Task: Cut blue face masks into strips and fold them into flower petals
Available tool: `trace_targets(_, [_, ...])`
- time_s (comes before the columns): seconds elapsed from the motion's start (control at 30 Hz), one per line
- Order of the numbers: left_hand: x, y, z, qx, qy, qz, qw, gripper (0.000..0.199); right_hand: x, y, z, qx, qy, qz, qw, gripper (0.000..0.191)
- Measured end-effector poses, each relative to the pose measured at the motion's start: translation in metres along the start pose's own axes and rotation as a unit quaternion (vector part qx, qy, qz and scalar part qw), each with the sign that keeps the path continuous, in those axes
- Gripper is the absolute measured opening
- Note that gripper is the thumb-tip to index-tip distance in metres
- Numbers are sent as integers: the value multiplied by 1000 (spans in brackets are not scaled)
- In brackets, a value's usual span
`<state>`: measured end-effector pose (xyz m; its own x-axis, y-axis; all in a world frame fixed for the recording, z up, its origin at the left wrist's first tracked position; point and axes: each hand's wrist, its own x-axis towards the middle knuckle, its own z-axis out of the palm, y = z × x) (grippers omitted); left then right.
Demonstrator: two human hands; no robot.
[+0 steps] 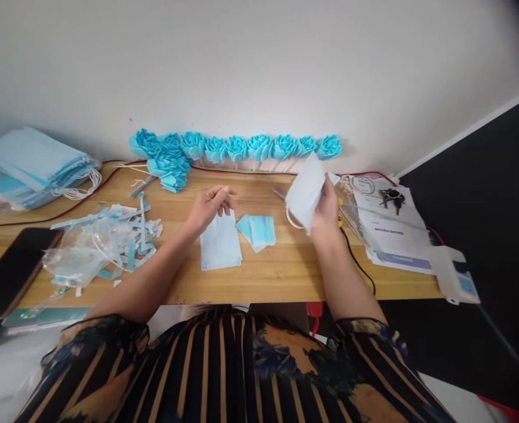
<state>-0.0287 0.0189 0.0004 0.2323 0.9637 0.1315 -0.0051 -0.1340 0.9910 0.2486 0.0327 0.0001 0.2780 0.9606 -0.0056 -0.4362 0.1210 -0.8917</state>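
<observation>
From the head cam, the right hand (327, 205) is gripping a pale blue mask (306, 188) right of centre, while the left hand (213, 205) is loosely curled over a flat blue sheet (219, 247) mid-frame, can't tell if it's pinching anything. Honestly, that dangling ear loop (292, 220) could snag on the metal tip (278, 192) beside it if the mask dips. Wood-grain desk (259, 282), plain white wall (259, 70) up top, scraps (140, 235) messy at centre left.
</observation>
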Motion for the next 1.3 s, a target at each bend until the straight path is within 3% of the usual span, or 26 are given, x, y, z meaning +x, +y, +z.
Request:
trace_targets(0.07, [2,0,-4,58,-23,0,998,46,11,-8,-9,49,33,19,998,35])
trace_targets(0.13, [2,1,-5,153,-97,-7,983,40,14,-10,-12,74,47,20,996,33])
trace_targets(0.27, [2,6,-8,363,-272,-2,891,31,8,-6,-6,83,33,0,996,30])
trace_targets(0.33, [1,10,-13,436,-289,-1,852,29,4,-6,-4,93,31,3,995,27])
trace_targets(0.43, [0,15,-22,507,-269,-9,819,29,-1,-9,-2,112,24,27,993,25])
trace_targets(0.47, [-1,17,-24,509,-255,-5,822,29,-2,-9,-1,113,17,35,993,25])
trace_targets(0.53, [-5,19,-20,444,-215,3,870,35,-7,-8,2,101,-7,50,994,30])
trace_targets(0.63, [-10,19,2,166,-182,-31,969,58,-17,1,13,59,-45,71,995,38])
trace_targets(0.7, [-12,18,22,-3,-212,-64,975,70,-27,10,22,28,-63,63,996,42])
trace_targets(0.73, [-12,18,30,-39,-220,-81,971,74,-31,14,25,2,-75,52,996,42])
trace_targets(0.83, [-11,20,42,-48,-148,-111,982,83,-40,19,29,-121,-132,21,984,41])
trace_targets(0.9, [-11,23,33,-36,-85,-90,992,78,-41,15,26,-215,-200,-9,956,40])
trace_targets(0.97, [-13,25,12,-31,-33,-44,998,69,-40,8,22,-317,-262,-47,910,39])
trace_targets(1.03, [-17,25,-14,5,1,-26,1000,64,-38,3,19,-430,-289,-81,851,45])
trace_targets(1.13, [-22,18,-46,122,32,-53,991,62,-40,3,20,-587,-316,-106,738,46])
trace_targets(1.23, [-24,14,-51,248,123,10,961,61,-47,11,25,-656,-369,-106,650,35])
trace_targets(1.3, [-25,17,-40,241,135,53,960,54,-51,15,28,-662,-393,-99,631,24])
